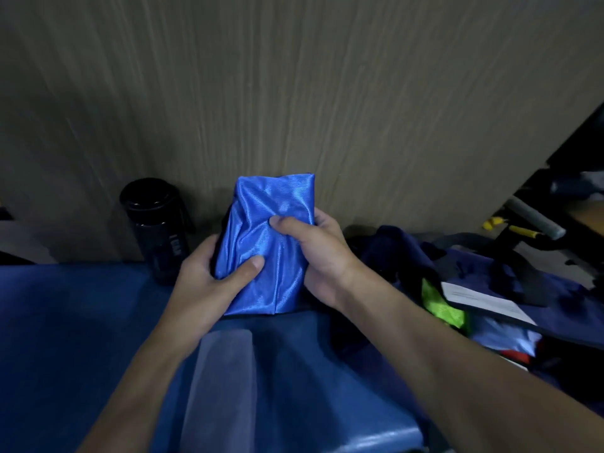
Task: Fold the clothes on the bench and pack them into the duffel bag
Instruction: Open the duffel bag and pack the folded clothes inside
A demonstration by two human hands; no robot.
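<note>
Here, two hands (261,266), one folded blue garment (271,237).

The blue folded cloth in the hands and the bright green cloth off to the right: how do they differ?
The blue folded cloth is gripped by the left hand and right hand above the bench; the green cloth lies inside the open duffel bag. The blue folded cloth shows whole, the green cloth only partly, under a white paper. Both look shiny.
</note>
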